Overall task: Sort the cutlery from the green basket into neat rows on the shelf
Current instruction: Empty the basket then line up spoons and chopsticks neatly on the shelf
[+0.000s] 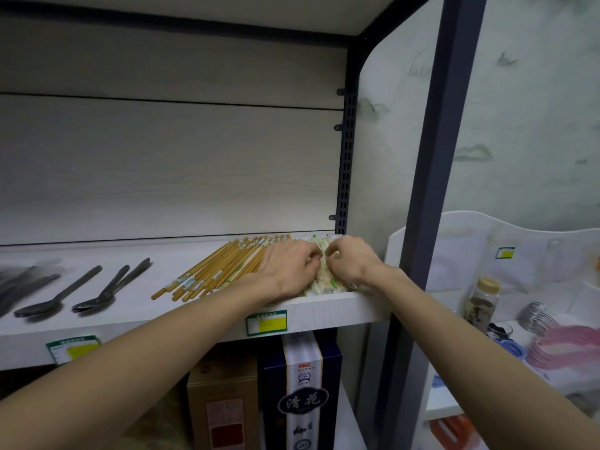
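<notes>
Forearms, two, bare, are extended from the near edge toward the right end of the shelf (181,319).

Shelf: pale board, with green-and-yellow price tags (267,323) fixed to its near lip. Boxes (302,394) are stood on the level below.

Wooden chopsticks (207,274): a fanned row laid near to far, right of centre. Judged light, stiff and smooth; likely to roll or skid if nudged singly. Best squared as a bundle by pressing at both ends.

Wrapped chopsticks (321,280): pale paper-sleeved packets at the far right of the shelf, beside the upright. Sleeves are judged thin and easily creased or torn; best pinched at mid-length, not at the tips.

Spoons (78,293): dark metal, laid in separate groups at the left. Judged heavier and rigid; handles offer the hold.

Left hand (289,267): laid across the wooden row, fingers curled at the wrapped packets.

Right hand (349,263): fingers curled, pinching the same packets; the two hands are almost touching.

Green basket: not seen.
</notes>
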`<state>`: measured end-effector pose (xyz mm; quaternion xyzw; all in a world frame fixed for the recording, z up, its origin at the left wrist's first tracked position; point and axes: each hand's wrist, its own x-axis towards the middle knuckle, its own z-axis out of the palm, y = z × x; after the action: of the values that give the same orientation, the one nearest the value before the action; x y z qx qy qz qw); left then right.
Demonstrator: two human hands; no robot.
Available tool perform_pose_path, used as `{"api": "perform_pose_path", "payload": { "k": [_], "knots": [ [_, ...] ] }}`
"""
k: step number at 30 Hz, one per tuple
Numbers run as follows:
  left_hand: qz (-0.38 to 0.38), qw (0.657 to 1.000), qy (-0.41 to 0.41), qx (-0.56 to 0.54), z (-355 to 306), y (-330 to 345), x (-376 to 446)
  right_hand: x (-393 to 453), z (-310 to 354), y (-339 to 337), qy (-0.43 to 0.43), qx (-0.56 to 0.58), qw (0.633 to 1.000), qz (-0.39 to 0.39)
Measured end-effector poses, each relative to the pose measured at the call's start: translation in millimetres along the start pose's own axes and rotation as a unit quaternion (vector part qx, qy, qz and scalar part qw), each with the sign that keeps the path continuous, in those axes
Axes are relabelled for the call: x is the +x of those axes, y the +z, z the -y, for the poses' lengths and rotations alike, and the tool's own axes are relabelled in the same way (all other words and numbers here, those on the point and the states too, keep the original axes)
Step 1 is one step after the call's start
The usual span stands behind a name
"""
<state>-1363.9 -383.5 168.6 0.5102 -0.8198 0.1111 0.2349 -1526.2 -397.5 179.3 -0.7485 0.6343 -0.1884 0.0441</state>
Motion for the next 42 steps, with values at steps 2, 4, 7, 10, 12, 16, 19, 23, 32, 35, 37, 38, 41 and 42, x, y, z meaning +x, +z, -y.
{"api": "perform_pose_path", "payload": {
  "k": [2, 4, 7, 10, 12, 16, 19, 23, 32, 35, 37, 38, 41, 42],
  "knots": [
    [-0.012, 0.997, -0.059, -0.043, 8.2, -8.8, 1.8, 8.1, 9.4, -4.6, 0.011, 0.023, 1.0, -0.015],
    [-0.009, 0.992, -0.107, -0.062, 22.5, -19.2, 5.9, 14.4, 20.9, -6.3, 0.01, 0.027, 0.999, -0.018],
    [0.045, 0.987, -0.151, -0.034, 52.2, -30.6, 9.6, 20.4, 39.2, -1.8, 0.004, 0.022, 1.0, -0.013],
    [0.08, 0.982, -0.173, 0.005, 80.0, -32.9, 4.5, 25.9, 55.4, 5.7, -0.003, 0.019, 1.0, 0.002],
    [0.091, 0.98, -0.174, 0.021, 93.2, -32.1, -0.7, 29.4, 65.0, 9.2, -0.002, 0.012, 1.0, 0.014],
    [0.111, 0.977, -0.18, 0.038, 111.3, -35.4, -8.3, 36.5, 85.1, 11.2, 0.023, 0.003, 0.999, 0.031],
    [0.132, 0.973, -0.187, 0.03, 119.7, -38.3, -11.2, 41.9, 97.5, 14.5, 0.044, 0.026, 0.997, 0.065],
    [0.135, 0.971, -0.194, 0.022, 125.5, -40.4, -12.6, 46.1, 109.7, 21.1, 0.072, 0.064, 0.989, 0.113],
    [0.154, 0.958, -0.238, -0.05, 137.1, -39.2, -11.0, 58.0, 115.1, 25.0, 0.062, 0.114, 0.987, 0.096],
    [0.156, 0.956, -0.241, -0.067, 140.9, -40.5, -10.8, 59.2, 128.2, 31.1, 0.047, 0.123, 0.983, 0.129],
    [0.156, 0.954, -0.242, -0.08, 146.4, -41.0, -13.1, 59.6, 137.5, 35.8, 0.053, 0.112, 0.982, 0.14],
    [0.157, 0.954, -0.241, -0.087, 149.1, -41.1, -14.4, 60.6, 141.3, 37.7, 0.06, 0.107, 0.983, 0.139],
    [0.155, 0.952, -0.238, -0.111, 156.4, -40.5, -16.2, 63.5, 148.3, 37.3, 0.078, 0.096, 0.981, 0.151],
    [0.154, 0.951, -0.239, -0.119, 159.0, -40.2, -16.8, 64.5, 150.7, 36.2, 0.081, 0.097, 0.98, 0.156]
  ]
}}
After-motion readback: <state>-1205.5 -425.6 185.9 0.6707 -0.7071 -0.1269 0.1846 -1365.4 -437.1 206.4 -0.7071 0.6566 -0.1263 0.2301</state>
